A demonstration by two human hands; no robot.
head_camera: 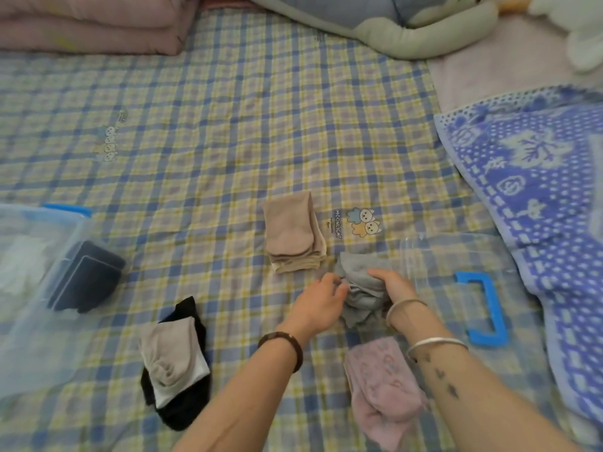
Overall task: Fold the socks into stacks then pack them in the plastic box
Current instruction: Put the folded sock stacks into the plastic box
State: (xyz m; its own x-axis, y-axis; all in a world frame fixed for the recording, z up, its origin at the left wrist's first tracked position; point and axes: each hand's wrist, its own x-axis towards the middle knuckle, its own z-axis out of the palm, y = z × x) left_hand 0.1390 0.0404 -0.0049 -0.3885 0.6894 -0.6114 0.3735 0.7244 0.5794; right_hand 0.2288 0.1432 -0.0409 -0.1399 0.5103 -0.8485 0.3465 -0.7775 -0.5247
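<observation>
A bundle of grey socks (360, 272) lies on the plaid bed sheet. My right hand (393, 283) grips it from the right, and my left hand (321, 301) touches its left side with fingers spread. Just beyond sits a folded stack of beige socks (292, 231). At the lower left lies a loose pile of grey, white and black socks (176, 360). Pink socks (383, 386) lie near me, under my right forearm. The clear plastic box (39, 288) stands at the left edge with dark folded socks (86, 277) inside.
A clear lid with a blue handle (483, 308) lies to the right of my hands. A blue patterned towel (538, 177) covers the right side. A folded pink quilt (91, 24) and a plush toy (408, 31) lie at the far edge.
</observation>
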